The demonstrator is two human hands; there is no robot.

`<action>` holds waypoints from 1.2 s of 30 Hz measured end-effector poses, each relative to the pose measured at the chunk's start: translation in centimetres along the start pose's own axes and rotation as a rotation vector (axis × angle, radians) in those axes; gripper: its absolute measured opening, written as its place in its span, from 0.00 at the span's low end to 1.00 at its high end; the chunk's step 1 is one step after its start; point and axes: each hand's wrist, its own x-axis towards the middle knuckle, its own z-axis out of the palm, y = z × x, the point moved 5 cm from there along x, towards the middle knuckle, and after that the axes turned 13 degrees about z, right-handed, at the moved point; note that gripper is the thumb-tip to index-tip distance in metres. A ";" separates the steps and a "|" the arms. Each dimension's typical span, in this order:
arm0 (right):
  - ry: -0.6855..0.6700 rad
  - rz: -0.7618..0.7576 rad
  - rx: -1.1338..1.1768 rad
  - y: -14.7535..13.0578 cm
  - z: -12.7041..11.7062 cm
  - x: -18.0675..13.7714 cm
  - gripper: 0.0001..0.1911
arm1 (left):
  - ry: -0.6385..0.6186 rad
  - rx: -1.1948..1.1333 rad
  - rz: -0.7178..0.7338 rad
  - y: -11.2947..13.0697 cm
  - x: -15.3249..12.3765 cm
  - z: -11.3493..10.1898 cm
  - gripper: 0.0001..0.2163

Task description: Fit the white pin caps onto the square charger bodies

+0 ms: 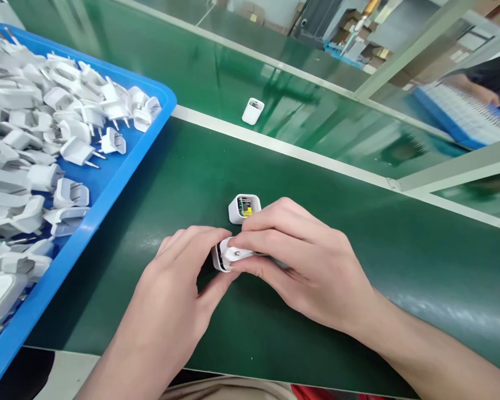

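Both of my hands meet over the green conveyor belt (308,183) and grip one white charger housing (227,256). My left hand (179,289) curls round its left end from below. My right hand (304,261) presses on it from above with fingers together. Just behind my fingers an open white charger shell (244,208) lies on the belt, its circuit parts with a yellow component showing. Farther back a second white charger shell (253,111) sits alone on the belt.
A blue tray (108,183) heaped with several white plug caps (33,139) stands at the left. A pale rail (283,147) crosses the belt. At the far right another person's arm (479,91) rests by a blue tray (458,119).
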 end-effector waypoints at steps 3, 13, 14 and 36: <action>0.016 -0.007 -0.024 -0.3 -0.4 0.3 0.02 | 0.001 -0.018 -0.002 0.1 0.0 0.0 0.08; -0.099 0.018 0.002 0.0 0.6 0.6 0.02 | 0.025 -0.014 0.015 -0.2 0.0 0.2 0.09; -0.100 0.018 0.016 0.1 0.6 0.6 0.02 | 0.029 -0.014 0.010 -0.2 0.0 0.1 0.09; -0.266 0.030 -0.368 0.0 -4.7 -7.3 0.11 | -0.169 0.154 -0.017 -0.5 -4.8 -3.1 0.28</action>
